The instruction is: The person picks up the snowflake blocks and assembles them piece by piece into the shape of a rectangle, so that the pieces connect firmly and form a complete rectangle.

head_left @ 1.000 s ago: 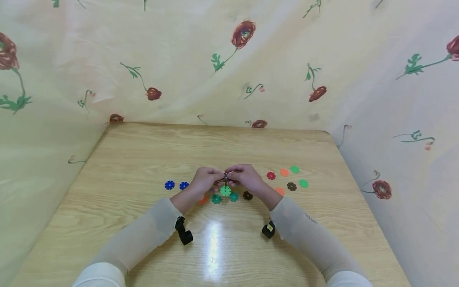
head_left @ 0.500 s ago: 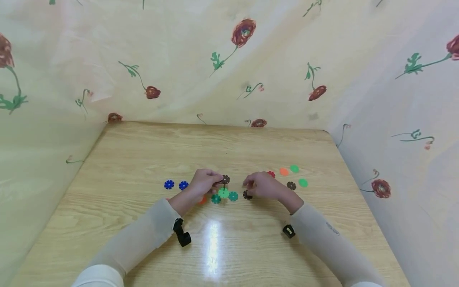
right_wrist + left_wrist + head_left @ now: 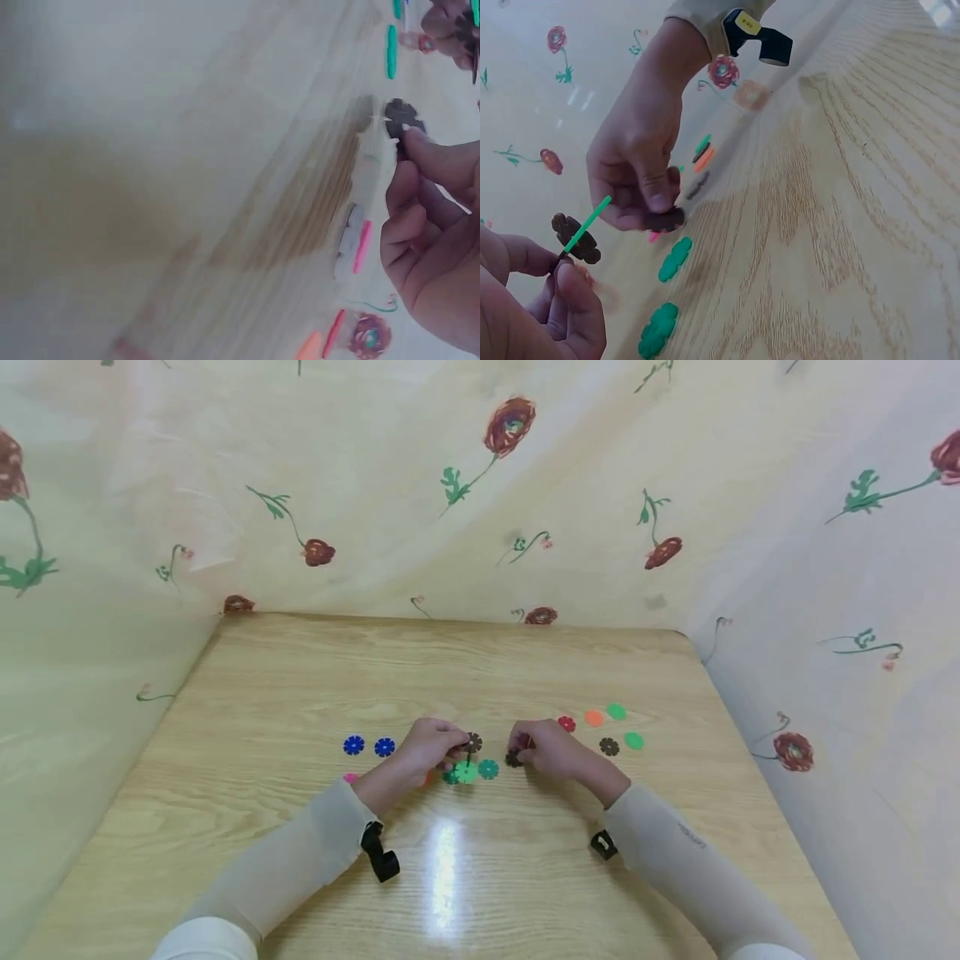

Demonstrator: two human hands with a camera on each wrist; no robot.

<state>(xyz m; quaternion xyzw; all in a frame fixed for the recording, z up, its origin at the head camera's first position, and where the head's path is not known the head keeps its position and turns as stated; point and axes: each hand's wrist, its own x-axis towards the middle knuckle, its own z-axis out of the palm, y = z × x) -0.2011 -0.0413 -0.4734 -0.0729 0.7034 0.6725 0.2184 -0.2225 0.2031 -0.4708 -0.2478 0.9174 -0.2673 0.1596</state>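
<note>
My left hand [image 3: 429, 747] pinches a joined piece of flower-shaped notched plastic discs: a brown disc [image 3: 475, 742] with a light green disc [image 3: 466, 772] slotted crosswise to it. In the left wrist view the light green disc [image 3: 587, 223] shows edge-on in front of the brown one. To the right, my right hand [image 3: 546, 748] grips a dark brown notched disc [image 3: 403, 116] between thumb and fingers, close over the table. A teal disc [image 3: 488, 769] lies flat between the two hands; another teal disc [image 3: 658, 330] is partly covered in the head view.
Two blue discs [image 3: 354, 745] lie left of my left arm, near a pink one [image 3: 350, 778]. Right of my right hand are a red disc [image 3: 566, 724], an orange disc [image 3: 594, 717], a brown disc [image 3: 609, 747] and two green ones [image 3: 633, 741]. Flowered cloth walls surround the wooden table [image 3: 300, 677].
My right hand has let go of the joined discs, moved right and picked up the dark brown disc there. My left hand keeps the joined piece and has lowered slightly.
</note>
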